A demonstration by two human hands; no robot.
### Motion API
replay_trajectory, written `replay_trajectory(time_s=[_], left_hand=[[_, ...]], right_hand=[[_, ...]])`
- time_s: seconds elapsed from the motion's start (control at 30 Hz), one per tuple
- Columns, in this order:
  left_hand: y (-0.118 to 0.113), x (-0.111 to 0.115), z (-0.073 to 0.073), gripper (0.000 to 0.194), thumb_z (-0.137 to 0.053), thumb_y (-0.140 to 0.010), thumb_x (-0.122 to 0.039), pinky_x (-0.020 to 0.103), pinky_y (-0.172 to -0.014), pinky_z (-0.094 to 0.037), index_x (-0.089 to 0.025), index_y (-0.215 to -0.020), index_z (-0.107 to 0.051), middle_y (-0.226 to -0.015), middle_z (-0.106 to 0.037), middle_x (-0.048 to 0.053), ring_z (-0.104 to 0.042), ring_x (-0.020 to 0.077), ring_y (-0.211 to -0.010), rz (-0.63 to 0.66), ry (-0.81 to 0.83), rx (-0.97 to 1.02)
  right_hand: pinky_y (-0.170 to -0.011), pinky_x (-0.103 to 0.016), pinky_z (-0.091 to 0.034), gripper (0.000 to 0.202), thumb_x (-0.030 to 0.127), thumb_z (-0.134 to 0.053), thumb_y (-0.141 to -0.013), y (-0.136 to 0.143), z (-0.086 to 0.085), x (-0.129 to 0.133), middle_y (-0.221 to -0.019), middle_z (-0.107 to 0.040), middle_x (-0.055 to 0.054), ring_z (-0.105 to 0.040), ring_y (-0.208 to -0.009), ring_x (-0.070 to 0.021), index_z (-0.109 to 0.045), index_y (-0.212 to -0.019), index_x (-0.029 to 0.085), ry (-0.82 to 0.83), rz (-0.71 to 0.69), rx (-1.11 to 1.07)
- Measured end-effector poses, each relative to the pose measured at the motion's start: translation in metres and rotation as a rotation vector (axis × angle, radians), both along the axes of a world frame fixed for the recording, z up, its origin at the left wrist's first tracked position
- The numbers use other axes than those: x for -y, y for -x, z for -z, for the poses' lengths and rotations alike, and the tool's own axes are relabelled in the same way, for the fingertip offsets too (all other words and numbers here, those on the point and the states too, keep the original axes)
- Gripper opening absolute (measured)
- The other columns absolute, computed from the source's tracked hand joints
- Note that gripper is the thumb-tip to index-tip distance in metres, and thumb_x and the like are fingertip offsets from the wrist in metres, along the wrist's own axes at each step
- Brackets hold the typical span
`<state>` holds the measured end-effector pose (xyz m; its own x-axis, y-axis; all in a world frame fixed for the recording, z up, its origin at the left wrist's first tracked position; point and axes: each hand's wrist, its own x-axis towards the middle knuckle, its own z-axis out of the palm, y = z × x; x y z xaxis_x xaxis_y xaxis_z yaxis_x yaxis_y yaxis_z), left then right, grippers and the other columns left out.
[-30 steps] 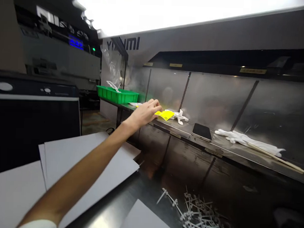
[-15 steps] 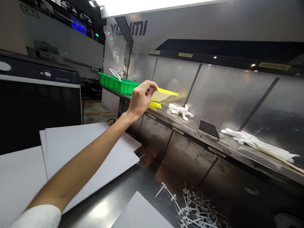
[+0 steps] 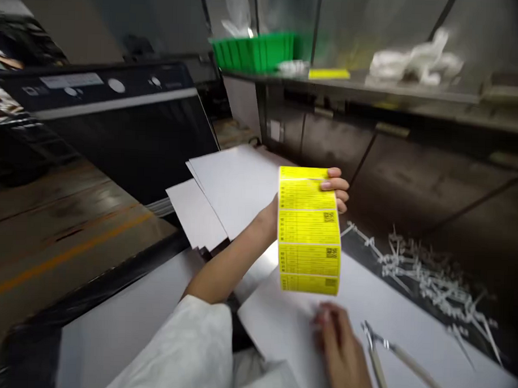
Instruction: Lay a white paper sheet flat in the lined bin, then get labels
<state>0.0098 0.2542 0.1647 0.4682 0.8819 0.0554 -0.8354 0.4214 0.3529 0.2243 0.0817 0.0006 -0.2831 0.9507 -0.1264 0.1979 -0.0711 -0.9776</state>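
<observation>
A strip of yellow printed labels point(image 3: 311, 230) hangs curved in front of me, its printed side towards me. My left hand point(image 3: 339, 191) grips it near the top, with its fingers wrapped over the right edge and the palm hidden behind the strip. Below the strip's lower end, my right hand point(image 3: 342, 350) is over a white sheet point(image 3: 280, 325). Its fingertips are blurred, but the fingers look loosely bent and apart, with nothing visible in them. Just right of that hand lies a pair of nippers point(image 3: 375, 339), its jaws pointing away from me.
Thin white branched plastic pieces point(image 3: 434, 279) are heaped at the right. More white sheets point(image 3: 237, 187) lie at the left. On the shelf behind are a green bin point(image 3: 255, 52), a flat yellow piece point(image 3: 329, 73) and white gloves point(image 3: 416, 61). A dark machine point(image 3: 129, 138) stands at the left.
My left hand has brought the yellow label strip from the shelf to in front of me. The view has turned down and left, and my right hand and the nippers now show.
</observation>
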Motion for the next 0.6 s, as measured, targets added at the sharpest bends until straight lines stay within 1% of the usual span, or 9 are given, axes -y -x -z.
replay_trajectory(time_s=[0.07,0.1,0.13,0.2,0.27,0.33,0.4,0.47,0.6], left_hand=[[-0.023,0.002,0.027,0.028,-0.041,-0.11,-0.007,0.02,-0.064,-0.047,-0.019,-0.087,-0.051,-0.073,-0.038,-0.003,-0.046,0.0094,-0.061,0.129,0.135,0.025],[-0.032,0.001,0.039,0.026,-0.044,-0.11,-0.008,0.02,-0.063,-0.047,-0.019,-0.087,-0.051,-0.073,-0.037,-0.002,-0.045,0.0099,-0.061,0.164,0.174,0.035],[-0.039,-0.001,0.048,0.025,-0.046,-0.109,-0.009,0.021,-0.062,-0.046,-0.019,-0.087,-0.051,-0.074,-0.036,-0.002,-0.044,0.0105,-0.061,0.186,0.198,0.034],[-0.049,-0.005,0.059,0.025,-0.046,-0.109,-0.013,0.025,-0.061,-0.044,-0.021,-0.086,-0.05,-0.075,-0.033,-0.002,-0.039,0.0125,-0.06,0.195,0.201,-0.037],[-0.053,-0.01,0.064,0.026,-0.044,-0.109,-0.017,0.03,-0.065,-0.043,-0.022,-0.084,-0.049,-0.076,-0.031,-0.001,-0.034,0.0155,-0.062,0.159,0.14,-0.21],[-0.054,-0.014,0.065,0.025,-0.046,-0.108,-0.021,0.036,-0.075,-0.046,-0.023,-0.082,-0.046,-0.077,-0.03,0.001,-0.032,0.0183,-0.065,0.121,0.043,-0.406],[-0.054,-0.016,0.067,0.025,-0.048,-0.106,-0.026,0.04,-0.085,-0.047,-0.023,-0.081,-0.044,-0.079,-0.03,0.001,-0.034,0.0198,-0.069,0.107,-0.041,-0.533],[-0.053,-0.018,0.069,0.024,-0.048,-0.105,-0.029,0.042,-0.091,-0.048,-0.024,-0.082,-0.044,-0.08,-0.03,0.001,-0.036,0.0202,-0.071,0.106,-0.085,-0.589],[-0.052,-0.019,0.069,0.025,-0.045,-0.107,-0.029,0.042,-0.093,-0.049,-0.024,-0.083,-0.048,-0.08,-0.031,0.001,-0.037,0.0193,-0.071,0.091,-0.085,-0.602]], right_hand=[[-0.098,-0.041,-0.054,0.053,0.068,-0.035,-0.125,-0.007,0.012,0.0,-0.14,-0.063,-0.012,-0.062,-0.122,-0.0317,-0.053,-0.151,0.026,0.042,0.157,-0.079],[-0.102,-0.042,-0.053,0.055,0.069,-0.03,-0.125,-0.01,0.016,-0.001,-0.153,-0.056,-0.011,-0.058,-0.132,-0.0327,-0.047,-0.159,0.029,0.059,0.182,-0.162],[-0.105,-0.043,-0.053,0.058,0.069,-0.025,-0.124,-0.013,0.018,-0.003,-0.16,-0.051,-0.01,-0.055,-0.137,-0.033,-0.046,-0.162,0.031,0.076,0.176,-0.245],[-0.104,-0.044,-0.054,0.063,0.068,-0.016,-0.124,-0.018,0.018,-0.006,-0.157,-0.055,-0.009,-0.057,-0.138,-0.0342,-0.054,-0.158,0.031,0.095,0.142,-0.369],[-0.105,-0.046,-0.054,0.068,0.068,-0.015,-0.124,-0.021,0.014,-0.007,-0.146,-0.064,-0.009,-0.059,-0.134,-0.0356,-0.065,-0.148,0.029,0.087,0.11,-0.427],[-0.109,-0.045,-0.051,0.06,0.067,-0.029,-0.125,-0.023,0.009,-0.007,-0.14,-0.067,-0.009,-0.059,-0.134,-0.0365,-0.072,-0.139,0.027,0.054,0.087,-0.44],[-0.108,-0.041,-0.05,0.045,0.062,-0.048,-0.124,-0.024,0.003,-0.006,-0.138,-0.068,-0.008,-0.058,-0.134,-0.0359,-0.075,-0.135,0.027,0.023,0.06,-0.424],[-0.101,-0.037,-0.053,0.033,0.055,-0.06,-0.123,-0.024,-0.001,-0.006,-0.134,-0.069,-0.007,-0.061,-0.13,-0.034,-0.076,-0.132,0.028,0.006,0.029,-0.398],[-0.095,-0.032,-0.055,0.026,0.048,-0.064,-0.123,-0.022,-0.006,-0.005,-0.121,-0.074,-0.005,-0.068,-0.115,-0.0295,-0.078,-0.124,0.027,0.009,-0.013,-0.352]])
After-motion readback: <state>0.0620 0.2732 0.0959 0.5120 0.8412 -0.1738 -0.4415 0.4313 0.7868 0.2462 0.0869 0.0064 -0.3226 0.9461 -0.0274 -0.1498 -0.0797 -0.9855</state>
